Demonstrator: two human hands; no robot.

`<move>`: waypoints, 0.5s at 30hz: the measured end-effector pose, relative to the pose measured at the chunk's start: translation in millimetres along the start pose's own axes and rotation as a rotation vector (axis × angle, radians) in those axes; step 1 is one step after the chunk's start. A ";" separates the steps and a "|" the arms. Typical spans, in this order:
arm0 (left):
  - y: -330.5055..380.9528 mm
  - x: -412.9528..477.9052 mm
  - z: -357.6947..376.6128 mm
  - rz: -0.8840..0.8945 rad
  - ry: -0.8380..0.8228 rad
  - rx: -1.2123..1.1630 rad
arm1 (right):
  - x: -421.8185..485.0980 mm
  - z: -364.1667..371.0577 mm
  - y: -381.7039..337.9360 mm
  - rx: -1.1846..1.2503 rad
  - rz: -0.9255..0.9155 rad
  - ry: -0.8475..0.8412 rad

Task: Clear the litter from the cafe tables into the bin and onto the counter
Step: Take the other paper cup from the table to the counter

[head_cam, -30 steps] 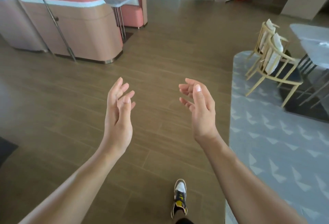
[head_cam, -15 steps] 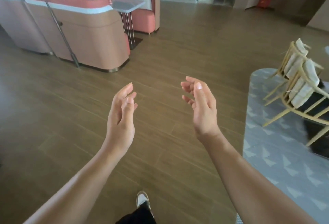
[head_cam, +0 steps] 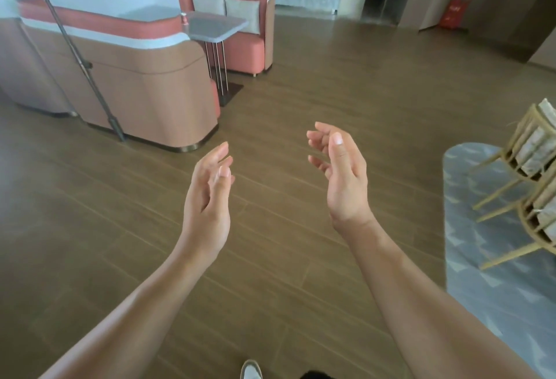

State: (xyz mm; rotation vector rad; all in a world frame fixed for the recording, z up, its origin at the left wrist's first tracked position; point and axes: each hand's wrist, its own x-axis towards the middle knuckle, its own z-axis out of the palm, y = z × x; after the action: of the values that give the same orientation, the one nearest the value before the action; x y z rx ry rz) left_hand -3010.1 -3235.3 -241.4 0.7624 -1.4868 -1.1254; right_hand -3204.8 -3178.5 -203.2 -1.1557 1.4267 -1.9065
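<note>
Head view: the left hand (head_cam: 207, 198) and right hand (head_cam: 343, 180) hover empty over the floor (head_cam: 301, 92), fingers loosely spread. I'd judge this a walk between tables. Next comes reaching the small item (head_cam: 183, 18), likely litter, on the booth table (head_cam: 216, 28).

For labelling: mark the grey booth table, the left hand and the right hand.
grey booth table (head_cam: 217, 25), head view, bare tabletop.
left hand (head_cam: 207, 201), head view, thumb base.
right hand (head_cam: 346, 181), head view, thumb base.
</note>
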 end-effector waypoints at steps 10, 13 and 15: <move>-85.7 179.6 23.4 -0.025 -0.011 0.009 | 172.3 30.6 92.4 0.016 0.035 0.010; -115.2 242.9 41.7 -0.024 -0.013 0.012 | 237.3 32.3 124.5 0.026 0.034 0.002; -135.4 292.8 56.6 -0.008 -0.003 0.021 | 290.3 33.1 146.2 0.033 0.025 -0.004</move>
State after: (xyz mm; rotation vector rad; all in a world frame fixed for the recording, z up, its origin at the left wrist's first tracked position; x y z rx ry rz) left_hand -3145.0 -3533.2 -259.9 0.7822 -1.5006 -1.1193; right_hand -3342.8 -3472.4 -239.7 -1.1204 1.3963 -1.9027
